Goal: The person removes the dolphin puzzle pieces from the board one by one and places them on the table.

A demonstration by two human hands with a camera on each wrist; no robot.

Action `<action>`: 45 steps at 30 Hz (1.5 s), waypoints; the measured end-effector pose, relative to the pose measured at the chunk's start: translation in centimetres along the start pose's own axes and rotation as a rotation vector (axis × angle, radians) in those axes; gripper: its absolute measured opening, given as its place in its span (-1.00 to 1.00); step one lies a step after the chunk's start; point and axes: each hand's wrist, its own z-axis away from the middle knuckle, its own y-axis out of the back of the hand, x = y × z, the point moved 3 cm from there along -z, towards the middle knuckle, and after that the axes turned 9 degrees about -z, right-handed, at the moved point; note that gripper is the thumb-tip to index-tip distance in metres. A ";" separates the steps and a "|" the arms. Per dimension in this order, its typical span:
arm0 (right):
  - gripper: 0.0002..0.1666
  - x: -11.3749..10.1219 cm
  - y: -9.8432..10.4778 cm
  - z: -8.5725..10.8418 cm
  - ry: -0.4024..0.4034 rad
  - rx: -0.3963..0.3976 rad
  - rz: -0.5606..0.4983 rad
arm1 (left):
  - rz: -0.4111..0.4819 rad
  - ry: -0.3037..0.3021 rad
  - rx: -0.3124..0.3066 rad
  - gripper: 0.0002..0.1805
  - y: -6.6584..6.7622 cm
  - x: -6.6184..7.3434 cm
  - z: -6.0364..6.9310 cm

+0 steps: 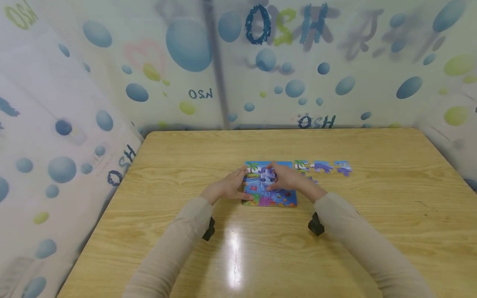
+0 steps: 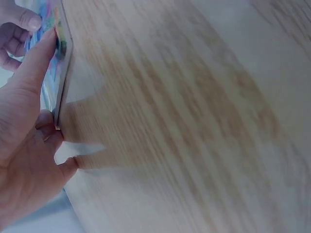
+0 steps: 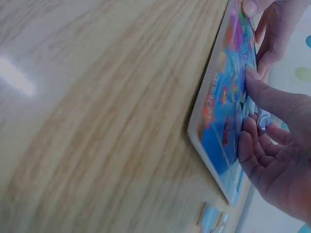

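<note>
A jigsaw puzzle board [image 1: 272, 201] with a bright undersea picture lies flat on the table. My left hand [image 1: 232, 186] steadies its left side. In the left wrist view, the left thumb [image 2: 36, 60] presses on the board's face while other fingertips rest by its edge and on the table. Over the board's upper middle, my right hand [image 1: 288, 177] pinches a purple-and-white puzzle piece [image 1: 267, 176] between thumb and fingers. The right wrist view shows part of this piece [image 3: 263, 120] among the fingers, which hide the rest. Whether it is seated cannot be told.
Loose puzzle pieces lie right of the board: a palm-tree piece [image 1: 301, 165], a dolphin piece [image 1: 322, 167] and a blue-purple piece [image 1: 343, 167]. Another piece [image 1: 312, 179] is partly hidden by the right wrist. The wooden table [image 1: 186, 153] meets a bubble-patterned curtain [image 1: 242, 91] behind.
</note>
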 end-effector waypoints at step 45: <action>-0.51 0.7 0.0 0.3 0.209 0.043 -0.232 | -0.181 0.233 -0.033 0.04 -0.1 1.6 -1.3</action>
